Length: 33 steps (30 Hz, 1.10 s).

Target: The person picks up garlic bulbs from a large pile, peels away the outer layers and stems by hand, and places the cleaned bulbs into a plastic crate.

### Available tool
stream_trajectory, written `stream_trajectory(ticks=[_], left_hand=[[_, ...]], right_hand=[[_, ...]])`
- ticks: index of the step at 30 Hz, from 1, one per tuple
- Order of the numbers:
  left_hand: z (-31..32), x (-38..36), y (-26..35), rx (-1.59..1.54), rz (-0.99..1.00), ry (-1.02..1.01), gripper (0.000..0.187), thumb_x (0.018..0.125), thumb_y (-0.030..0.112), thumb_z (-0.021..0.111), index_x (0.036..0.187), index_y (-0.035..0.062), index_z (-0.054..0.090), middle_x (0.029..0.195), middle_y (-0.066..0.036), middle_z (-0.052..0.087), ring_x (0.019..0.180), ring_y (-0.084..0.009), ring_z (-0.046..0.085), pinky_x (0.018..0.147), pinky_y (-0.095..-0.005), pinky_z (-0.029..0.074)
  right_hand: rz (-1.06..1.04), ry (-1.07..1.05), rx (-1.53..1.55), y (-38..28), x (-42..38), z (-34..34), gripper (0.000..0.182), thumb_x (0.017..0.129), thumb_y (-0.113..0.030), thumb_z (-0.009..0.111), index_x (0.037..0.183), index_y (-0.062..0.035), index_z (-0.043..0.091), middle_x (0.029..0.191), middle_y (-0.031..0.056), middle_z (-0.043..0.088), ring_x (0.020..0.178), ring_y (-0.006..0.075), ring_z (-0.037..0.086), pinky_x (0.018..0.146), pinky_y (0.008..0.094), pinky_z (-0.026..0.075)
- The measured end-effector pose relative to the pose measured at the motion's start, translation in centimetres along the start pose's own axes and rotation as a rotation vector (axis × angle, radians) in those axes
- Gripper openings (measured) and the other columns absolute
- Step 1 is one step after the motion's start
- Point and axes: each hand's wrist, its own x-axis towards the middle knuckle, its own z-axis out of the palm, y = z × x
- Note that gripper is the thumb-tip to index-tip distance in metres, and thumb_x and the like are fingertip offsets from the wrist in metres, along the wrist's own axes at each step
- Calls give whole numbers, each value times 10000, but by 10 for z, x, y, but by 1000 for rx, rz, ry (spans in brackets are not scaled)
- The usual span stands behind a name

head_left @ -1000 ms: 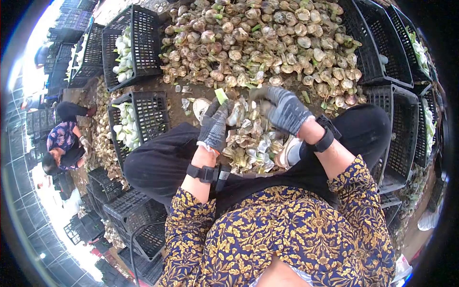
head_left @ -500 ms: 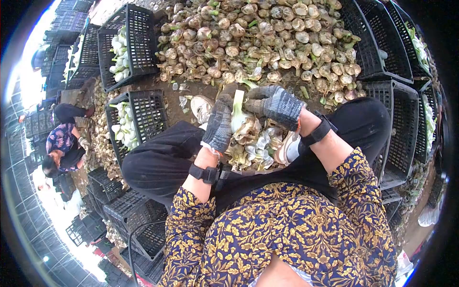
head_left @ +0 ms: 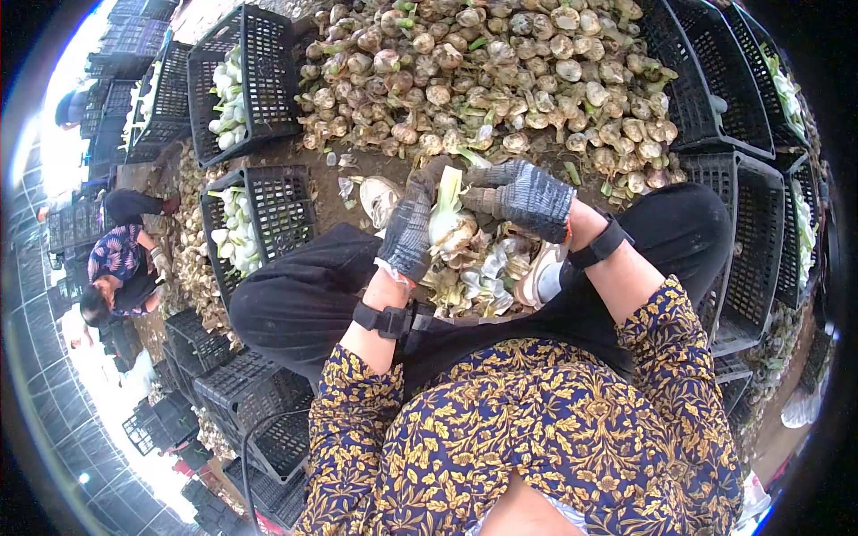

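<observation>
In a grey glove, my left hand point(head_left: 411, 223) is closed round a garlic bulb point(head_left: 448, 223) whose pale cut stem points up and away from me. My right hand point(head_left: 523, 195), gloved too, is at the stem's right side with its fingers bent together; what its fingertips hold, if anything, is too small to make out. The bulb's upper part is white and smooth, while brownish skin hangs on its lower right. Below the hands lies a heap of peeled skins point(head_left: 487, 281), between my shoes.
A large pile of unpeeled garlic point(head_left: 500, 71) spreads ahead. Black crates with white bulbs stand left point(head_left: 277, 210) and far left point(head_left: 268, 80). More black crates point(head_left: 751, 241) stand at the right. A co-worker point(head_left: 116, 259) crouches at the far left beside more garlic.
My right hand has shifted slightly right and down. More brown skin now shows on the bulb's near side. The co-worker's hands have moved slightly.
</observation>
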Motion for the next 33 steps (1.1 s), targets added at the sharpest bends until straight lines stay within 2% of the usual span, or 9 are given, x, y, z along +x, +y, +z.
stream_trajectory(ticks=[5, 12, 14, 17, 21, 23, 26, 30, 33], left_hand=[[-29, 18, -32, 590, 242, -39, 365, 929, 231, 312, 1202, 14, 420, 1195, -100, 465, 1087, -191, 445, 938, -309, 339], [3, -4, -9, 683, 303, -10, 402, 837, 192, 540, 1173, 0, 434, 1105, -124, 500, 1024, -190, 475, 875, -295, 389], [3, -9, -1, 443, 21, -50, 531, 801, 245, 605, 1222, -3, 397, 1136, -112, 504, 1031, -163, 467, 885, -285, 374], [1, -6, -11, 211, 17, -59, 432, 821, 174, 569, 1197, 16, 426, 1095, -102, 527, 1012, -163, 492, 830, -300, 424], [2, -10, -14, -320, -127, -85, 391, 838, 106, 532, 1206, 49, 413, 1096, -85, 520, 966, -167, 526, 758, -309, 477], [1, -7, -23, -393, -135, -59, 430, 837, 101, 538, 1233, 48, 380, 1109, -79, 505, 964, -157, 519, 788, -294, 468], [-6, 0, -32, 247, 115, 20, 447, 836, 92, 539, 1247, 45, 367, 1125, -77, 498, 974, -145, 506, 813, -284, 450], [0, -3, -16, 299, 127, -26, 492, 809, 67, 566, 1256, 48, 363, 1224, -71, 426, 1079, -155, 434, 908, -263, 374], [5, -8, -19, 131, 92, -95, 552, 811, 86, 568, 1294, 57, 301, 1261, -74, 383, 1100, -160, 415, 917, -264, 366]], right_hand=[[-87, 167, -324, 6, 5, 0, 295, 776, -201, 590, 967, 24, 592, 803, 76, 624, 661, 95, 565, 598, 251, 463], [-23, 326, -318, 17, 12, -3, 342, 758, -249, 526, 984, -2, 590, 776, 144, 630, 670, 188, 597, 624, 297, 469], [-68, 334, -333, 25, 15, -2, 286, 762, -229, 530, 909, 5, 603, 720, 122, 622, 626, 172, 583, 573, 293, 461], [175, 241, 376, 27, 15, -1, 210, 769, -221, 539, 764, -17, 585, 635, 62, 571, 559, 114, 536, 480, 250, 412], [190, 254, 326, 17, 13, -2, 244, 772, -226, 550, 869, -8, 599, 728, 106, 613, 644, 166, 582, 562, 280, 456], [-153, 369, -409, 10, 8, 0, 331, 780, -254, 554, 994, -2, 579, 861, 158, 626, 776, 236, 609, 687, 314, 473], [-272, 303, -505, 10, 10, -4, 385, 780, -279, 545, 1037, 7, 563, 948, 199, 604, 870, 280, 598, 781, 330, 452], [-90, 305, -389, 4, 7, -4, 388, 764, -295, 547, 1006, 5, 580, 948, 207, 595, 883, 291, 590, 766, 328, 457], [-262, 419, -553, 16, 8, -1, 347, 757, -293, 546, 970, -23, 600, 887, 197, 601, 836, 314, 585, 722, 357, 463]])
